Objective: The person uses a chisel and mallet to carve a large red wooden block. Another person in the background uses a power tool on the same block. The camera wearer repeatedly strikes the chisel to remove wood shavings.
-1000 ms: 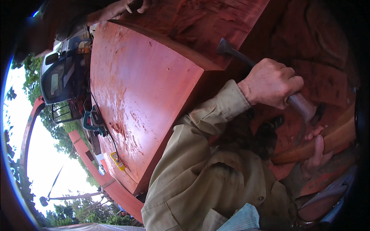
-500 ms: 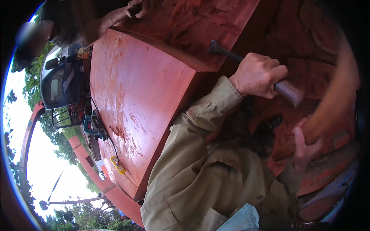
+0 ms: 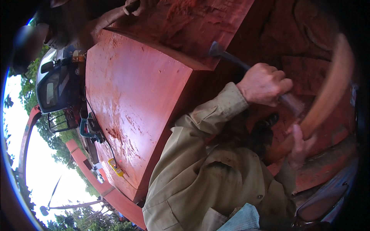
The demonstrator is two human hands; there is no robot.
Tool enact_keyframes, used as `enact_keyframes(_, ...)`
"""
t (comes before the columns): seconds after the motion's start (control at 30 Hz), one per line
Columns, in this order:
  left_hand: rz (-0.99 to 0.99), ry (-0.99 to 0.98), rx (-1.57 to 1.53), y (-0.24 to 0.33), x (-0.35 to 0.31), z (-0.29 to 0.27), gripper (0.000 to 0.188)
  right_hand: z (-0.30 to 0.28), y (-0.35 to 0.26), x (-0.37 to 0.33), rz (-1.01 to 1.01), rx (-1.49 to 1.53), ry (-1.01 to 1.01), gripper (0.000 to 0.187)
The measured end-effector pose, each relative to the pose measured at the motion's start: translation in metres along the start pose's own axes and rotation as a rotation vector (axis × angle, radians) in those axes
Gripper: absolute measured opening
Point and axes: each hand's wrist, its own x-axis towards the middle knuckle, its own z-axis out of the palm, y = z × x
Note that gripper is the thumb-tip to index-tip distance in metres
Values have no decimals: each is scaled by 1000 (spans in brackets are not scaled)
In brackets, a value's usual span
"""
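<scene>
My left hand point(image 3: 266, 84), in a khaki sleeve, is closed round the shaft of a long metal chisel point(image 3: 233, 59). Its flared blade end lies over the reddish timber block point(image 3: 135, 88), near the corner where two faces meet; whether it touches the wood I cannot tell. The chisel's thick butt end sticks out below my fist. My right hand point(image 3: 300, 148), somewhat blurred, grips a curved wooden handle point(image 3: 327, 90), which slants up past the chisel's butt. The tool's head, if any, cannot be made out.
A teal power planer point(image 3: 89, 127) with a black cord rests against the block's left side, near a yellow socket strip point(image 3: 115, 167). Another person's hand point(image 3: 137, 7) is at the block's far edge. A dark vehicle point(image 3: 58, 86) stands beyond, and wood shavings lie on the block.
The curved wooden handle has swung left, closer to the chisel's butt, with my right hand on it. My left hand and the chisel have shifted slightly right and down.
</scene>
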Motion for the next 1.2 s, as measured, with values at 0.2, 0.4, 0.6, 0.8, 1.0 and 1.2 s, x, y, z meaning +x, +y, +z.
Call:
enact_keyframes(0.2,-5,89,26,-11,17,-1,30,-24,-27,10,-207,-10,36,44)
enact_keyframes(0.4,30,72,9,-33,15,-12,29,29,-15,16,-167,-294,-89,40)
enact_keyframes(0.6,-136,-38,145,-44,-12,-28,29,34,-7,20,-175,-274,-251,38)
enact_keyframes(0.8,133,72,29,-14,8,-5,34,8,-29,16,-70,65,-41,51)
enact_keyframes(1.0,189,294,-333,21,86,-2,38,-57,-1,-16,-82,-55,220,37)
enact_keyframes(1.2,-218,-168,-545,119,59,67,51,-114,48,-47,204,333,268,39)
